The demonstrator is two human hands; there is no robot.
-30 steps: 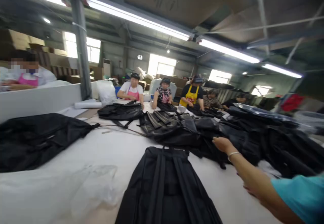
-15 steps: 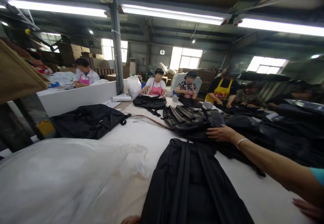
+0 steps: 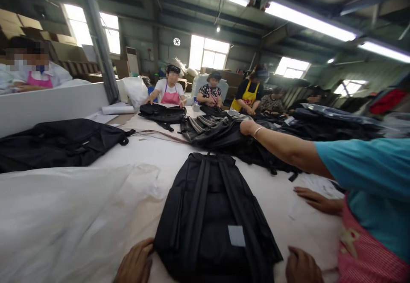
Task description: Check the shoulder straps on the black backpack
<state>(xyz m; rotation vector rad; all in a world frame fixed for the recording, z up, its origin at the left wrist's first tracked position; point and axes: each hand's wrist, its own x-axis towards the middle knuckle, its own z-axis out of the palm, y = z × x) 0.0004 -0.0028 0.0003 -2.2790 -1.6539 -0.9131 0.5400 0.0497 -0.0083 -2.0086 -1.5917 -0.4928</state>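
Black backpack [image 3: 214,214] lies flat, straps up, on the white table [image 3: 160,155], centred in front of the wearer. Left hand [image 3: 134,264] loosely curled, touching the backpack's lower left edge, gripping nothing. Right hand [image 3: 303,266] rests knuckles-up by its lower right corner, relaxed. Co-worker's arm [image 3: 288,148] in teal sleeve reaches across to the pile of black bags [image 3: 224,135]. Clear plastic sheet [image 3: 64,214] at left.

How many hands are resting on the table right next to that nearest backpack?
3: left hand and right hand flank the backpack; a co-worker's hand lies farther right. Others may be hidden.
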